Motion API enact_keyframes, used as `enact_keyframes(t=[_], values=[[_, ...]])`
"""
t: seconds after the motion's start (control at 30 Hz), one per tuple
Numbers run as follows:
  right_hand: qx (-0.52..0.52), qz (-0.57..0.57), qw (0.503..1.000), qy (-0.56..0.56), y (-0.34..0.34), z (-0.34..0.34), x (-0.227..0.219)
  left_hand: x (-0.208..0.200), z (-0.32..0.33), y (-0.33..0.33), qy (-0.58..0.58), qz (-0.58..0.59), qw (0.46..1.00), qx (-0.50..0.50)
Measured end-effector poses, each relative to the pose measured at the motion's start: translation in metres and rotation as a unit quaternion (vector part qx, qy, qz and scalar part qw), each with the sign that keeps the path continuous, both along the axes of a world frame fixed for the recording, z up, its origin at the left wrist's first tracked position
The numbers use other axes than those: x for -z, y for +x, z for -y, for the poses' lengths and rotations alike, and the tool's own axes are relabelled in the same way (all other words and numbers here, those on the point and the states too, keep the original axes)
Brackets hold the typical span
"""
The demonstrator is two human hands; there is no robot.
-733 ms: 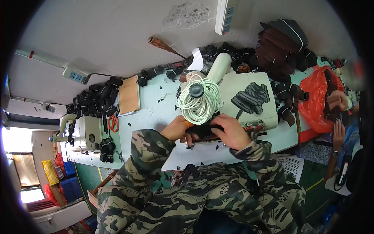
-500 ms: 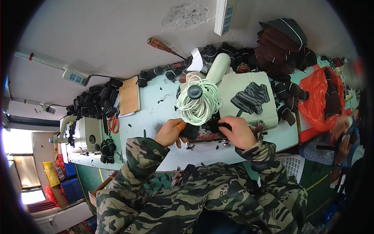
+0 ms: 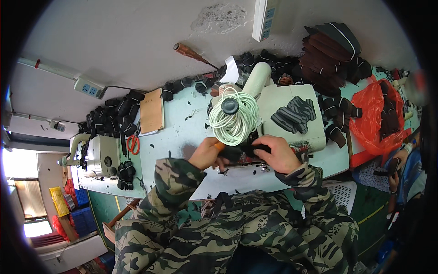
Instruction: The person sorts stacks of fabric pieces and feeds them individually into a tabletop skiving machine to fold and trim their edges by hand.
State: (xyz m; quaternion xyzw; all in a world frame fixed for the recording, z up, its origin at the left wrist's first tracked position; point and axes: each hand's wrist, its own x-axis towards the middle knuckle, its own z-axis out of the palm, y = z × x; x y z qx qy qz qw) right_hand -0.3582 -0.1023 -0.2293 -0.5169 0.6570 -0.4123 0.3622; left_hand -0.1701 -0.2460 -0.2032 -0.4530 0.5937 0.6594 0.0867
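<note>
My left hand (image 3: 205, 153), an orange wrap on one finger, is closed on a small black piece of material (image 3: 233, 154) at the front of a cream sewing machine (image 3: 301, 102). My right hand (image 3: 277, 154) is at the other side, thumb and fingers pinched at the dark material by the machine head. Part of that material is hidden behind a coil of pale green cord (image 3: 235, 121) on a stand with a black knob (image 3: 230, 107). A stack of dark striped pieces (image 3: 295, 115) lies on the machine's top.
Orange-handled scissors (image 3: 132, 144), a brown notebook (image 3: 152, 111) and a second sewing machine (image 3: 98, 156) are to the left. Bundled dark pieces (image 3: 114, 114) line the wall. A red plastic bag (image 3: 372, 116) stands at the right, near another person's hand (image 3: 398, 162).
My left hand has moved right and slightly up, carrying the black piece closer to my right hand. The right hand stays almost in place. The other person's hands have shifted.
</note>
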Motion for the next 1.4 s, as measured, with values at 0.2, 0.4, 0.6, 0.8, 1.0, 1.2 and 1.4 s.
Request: enact_keyframes(t=[0.2, 0.4, 0.6, 0.8, 1.0, 1.2, 1.4], values=[[0.024, -0.094, 0.995, -0.031, 0.002, 0.000, 0.004, -0.002, 0.004, -0.001, 0.040, -0.003, 0.999, -0.010], [-0.029, -0.038, 0.996, -0.081, 0.003, 0.000, 0.001, -0.001, 0.000, -0.004, 0.115, -0.089, 0.989, -0.039], [0.011, -0.047, 0.999, 0.016, -0.001, -0.002, -0.003, -0.005, 0.003, 0.003, -0.015, -0.037, 0.998, -0.042], [-0.038, -0.051, 0.996, -0.063, 0.004, 0.001, -0.001, 0.004, -0.003, -0.003, 0.107, -0.055, 0.993, -0.010], [0.015, -0.032, 0.999, 0.014, -0.006, -0.005, -0.005, -0.004, 0.006, 0.008, 0.000, -0.035, 0.998, -0.051], [-0.033, -0.087, 0.994, -0.062, 0.002, -0.003, -0.002, 0.002, -0.005, -0.003, 0.048, -0.057, 0.997, -0.008], [0.003, 0.012, 1.000, 0.023, -0.010, -0.013, -0.008, -0.002, 0.008, 0.017, 0.087, -0.093, 0.986, -0.107]])
